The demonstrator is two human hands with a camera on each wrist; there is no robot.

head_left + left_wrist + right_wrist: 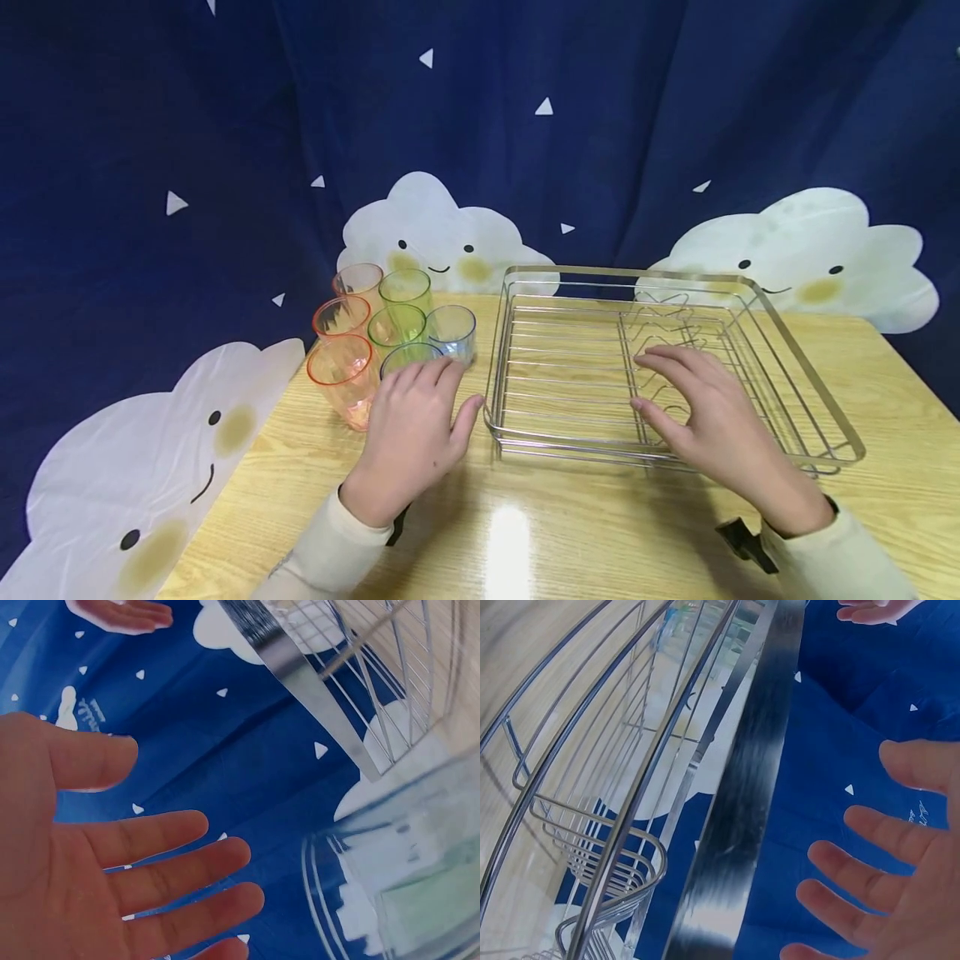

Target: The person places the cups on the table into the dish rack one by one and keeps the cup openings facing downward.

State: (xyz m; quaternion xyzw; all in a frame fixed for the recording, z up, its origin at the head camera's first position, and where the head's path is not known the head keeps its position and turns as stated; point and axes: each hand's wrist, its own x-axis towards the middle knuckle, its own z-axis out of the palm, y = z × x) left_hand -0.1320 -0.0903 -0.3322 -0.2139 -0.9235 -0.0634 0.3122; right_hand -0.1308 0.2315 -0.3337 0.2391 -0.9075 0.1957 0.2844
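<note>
My left hand (pixel 416 425) hovers at the near side of a group of clear tumblers, its fingertips overlapping the front blue-rimmed tumbler (pixel 401 354). In the left wrist view its fingers are spread and hold nothing, with a clear tumbler (pixel 405 877) beyond the fingertips. Another blue-tinted tumbler (pixel 452 333) stands just behind. Green tumblers (pixel 397 325) and orange-red tumblers (pixel 341 371) stand upright farther left. Over the right part of a metal wire dish rack (pixel 801 358) is my right hand (pixel 708 417), fingers apart and holding nothing; the rack's flat rim (pixel 742 787) lies beside it in the right wrist view.
Wavy wire dividers (pixel 667 333) line the rack's right section. Both rack and tumblers stand on a light wooden table (pixel 592 533). A dark blue curtain (pixel 480 108) with white clouds hangs behind and down the left side.
</note>
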